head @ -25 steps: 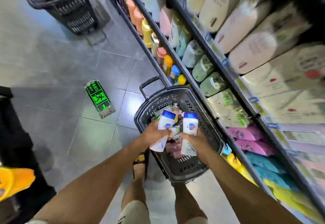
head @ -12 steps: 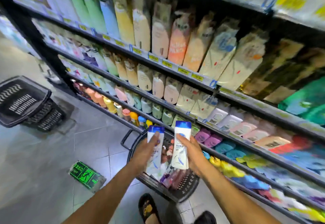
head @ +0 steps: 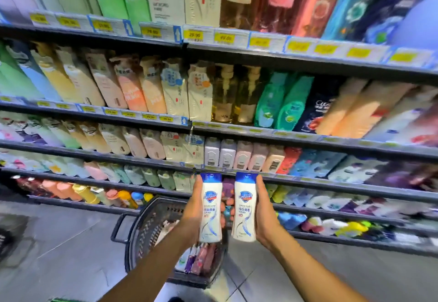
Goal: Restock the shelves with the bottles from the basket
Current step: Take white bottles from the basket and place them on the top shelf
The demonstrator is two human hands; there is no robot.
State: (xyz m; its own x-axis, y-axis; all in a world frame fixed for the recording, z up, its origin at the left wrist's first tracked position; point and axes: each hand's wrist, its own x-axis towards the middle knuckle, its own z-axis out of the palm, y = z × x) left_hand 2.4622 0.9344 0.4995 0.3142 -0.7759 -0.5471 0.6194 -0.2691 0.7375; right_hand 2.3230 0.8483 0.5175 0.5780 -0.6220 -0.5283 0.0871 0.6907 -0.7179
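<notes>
The left hand [head: 192, 215] is gripping a white bottle [head: 210, 209] with a blue cap, its fingers wrapping round the back and its thumb lying along the bottle's left side. The right hand [head: 265, 215] is gripping a second bottle [head: 244, 209] of the same kind, closing on it from the right. Both are being held upright in the lower middle of the frame, labels facing the camera, just beside each other with a narrow gap between them.

Below and behind the hands, a dark basket [head: 144, 228] is sitting on the grey tiled floor [head: 59, 242]. Its handle is pointing toward the left of the frame, and other packs [head: 199, 259] are lying inside it.

Beyond the hands, the shelves [head: 308, 139] are running across the whole frame in several tiers, crowded with bottles and pouches in many colours. Yellow price tags [head: 194, 35] are lining the shelf edges toward the top of the frame. The frame's outer edges are showing heavy blur, so the labels there cannot be read.
</notes>
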